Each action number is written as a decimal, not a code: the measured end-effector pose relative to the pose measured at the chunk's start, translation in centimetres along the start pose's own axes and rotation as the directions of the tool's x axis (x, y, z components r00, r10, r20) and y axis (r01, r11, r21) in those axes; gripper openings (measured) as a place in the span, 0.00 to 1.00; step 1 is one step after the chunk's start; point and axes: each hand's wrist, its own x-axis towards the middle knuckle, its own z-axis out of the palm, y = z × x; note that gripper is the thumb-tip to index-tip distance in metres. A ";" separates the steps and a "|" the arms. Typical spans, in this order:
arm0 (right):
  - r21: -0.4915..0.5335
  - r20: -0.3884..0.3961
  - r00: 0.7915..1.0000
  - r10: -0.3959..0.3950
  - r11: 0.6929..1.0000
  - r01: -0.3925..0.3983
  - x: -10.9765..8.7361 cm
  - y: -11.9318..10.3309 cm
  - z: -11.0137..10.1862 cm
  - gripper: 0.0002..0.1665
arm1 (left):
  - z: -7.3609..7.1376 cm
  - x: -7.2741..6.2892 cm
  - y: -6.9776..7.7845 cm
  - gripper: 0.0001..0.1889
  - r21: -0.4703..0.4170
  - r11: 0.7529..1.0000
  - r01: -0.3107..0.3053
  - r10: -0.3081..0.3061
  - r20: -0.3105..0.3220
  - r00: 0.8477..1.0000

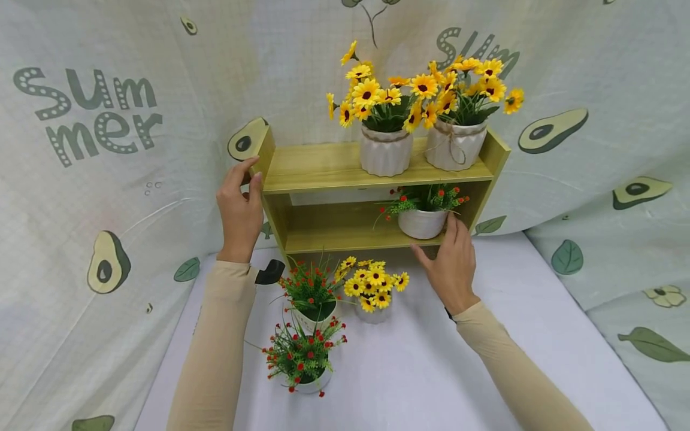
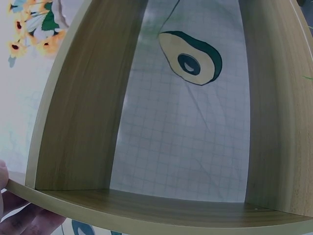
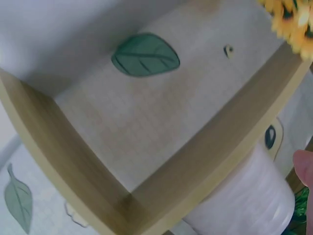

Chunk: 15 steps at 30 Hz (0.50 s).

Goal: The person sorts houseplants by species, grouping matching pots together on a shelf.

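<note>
A light wooden two-tier shelf (image 1: 318,167) stands against the cloth. My left hand (image 1: 241,206) holds the upper end of its left side panel, fingers (image 2: 29,220) along the outside in the left wrist view. On the lower tier, toward the right, sits a white pot (image 1: 423,225) of red-berried greenery. My right hand (image 1: 455,263) has its fingertips against the right side of this pot, the thumb apart from it in front. Two ribbed white pots (image 1: 386,154) with yellow daisies stand side by side at the right of the top tier.
In front of the shelf, on the white table (image 1: 420,359), stand a small pot of yellow daisies (image 1: 373,290) and two pots of red-flowered grass, one behind (image 1: 311,287) and one nearer (image 1: 302,359). Avocado-print cloth (image 1: 135,197) hangs behind and at both sides.
</note>
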 end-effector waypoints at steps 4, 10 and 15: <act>0.006 0.001 1.000 -0.025 1.000 0.025 -2.4 0.4 -0.3 0.60 | 0.0 0.0 -0.1 0.17 0.001 1.000 -0.010 0.010 -0.001 1.000; 0.053 0.045 0.998 -0.032 0.998 0.030 -6.1 0.8 -0.2 0.51 | 0.0 0.1 -0.2 0.18 0.001 1.000 -0.006 0.006 0.003 1.000; 0.083 0.149 0.989 -0.025 0.996 0.012 -8.7 0.9 0.4 0.44 | 0.0 0.1 -0.2 0.17 -0.002 1.000 0.003 -0.003 0.001 1.000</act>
